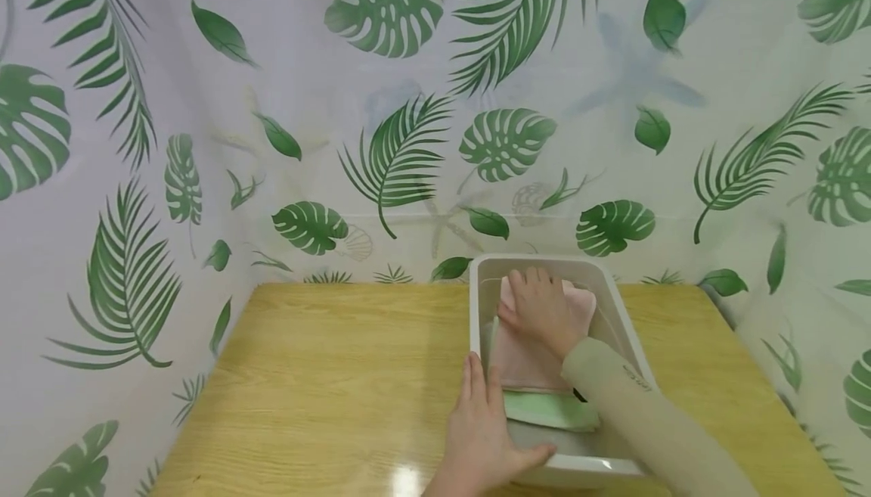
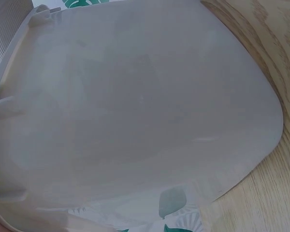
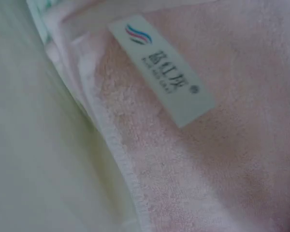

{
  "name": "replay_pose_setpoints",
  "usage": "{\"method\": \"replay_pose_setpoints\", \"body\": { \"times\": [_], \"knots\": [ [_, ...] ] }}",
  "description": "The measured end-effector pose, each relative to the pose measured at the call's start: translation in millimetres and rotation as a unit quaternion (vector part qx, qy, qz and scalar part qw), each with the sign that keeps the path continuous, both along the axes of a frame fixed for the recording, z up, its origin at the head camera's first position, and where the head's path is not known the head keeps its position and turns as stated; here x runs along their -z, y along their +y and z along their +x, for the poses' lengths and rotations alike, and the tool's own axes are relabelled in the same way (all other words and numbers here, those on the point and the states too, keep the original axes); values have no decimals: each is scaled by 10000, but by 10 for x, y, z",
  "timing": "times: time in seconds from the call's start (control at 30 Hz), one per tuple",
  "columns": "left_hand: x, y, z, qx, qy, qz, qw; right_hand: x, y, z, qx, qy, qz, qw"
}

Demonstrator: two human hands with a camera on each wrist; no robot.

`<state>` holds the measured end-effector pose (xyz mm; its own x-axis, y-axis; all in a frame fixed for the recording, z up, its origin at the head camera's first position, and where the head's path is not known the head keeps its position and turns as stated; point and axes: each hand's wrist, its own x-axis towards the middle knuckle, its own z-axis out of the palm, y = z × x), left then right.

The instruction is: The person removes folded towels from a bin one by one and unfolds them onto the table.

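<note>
A pink towel [image 1: 534, 361] lies over a folded green towel [image 1: 551, 410] inside a white plastic bin [image 1: 474, 308]. My right hand [image 1: 540, 312] reaches into the bin and grips the pink towel near its far left corner, back of the hand up, fingertips hidden. In the right wrist view the pink towel [image 3: 222, 159] fills the right side, with a white printed tag [image 3: 164, 70] on it. My left hand [image 1: 479, 425] rests at the bin's near left corner, fingers straight along the left side and thumb over the front rim. The left wrist view shows the bin's outer wall [image 2: 145, 106].
The bin stands on the right part of a wooden table [image 1: 340, 376], its far end close to the back wall. Leaf-patterned sheeting [image 1: 422, 194] covers the walls behind and on both sides.
</note>
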<state>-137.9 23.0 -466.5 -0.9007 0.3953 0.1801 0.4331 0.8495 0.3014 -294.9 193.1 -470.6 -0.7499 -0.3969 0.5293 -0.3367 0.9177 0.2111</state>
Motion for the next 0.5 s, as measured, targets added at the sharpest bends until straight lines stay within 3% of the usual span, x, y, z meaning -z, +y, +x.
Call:
{"method": "replay_pose_setpoints", "body": {
  "times": [0.3,0.5],
  "knots": [
    [-36,20,6,-89,-59,-285,9995,-348,6,42,12,498,-394,9980],
    [-40,11,17,-95,-7,-141,9999,-720,-18,105,-85,1066,-489,9931]
  ]
}}
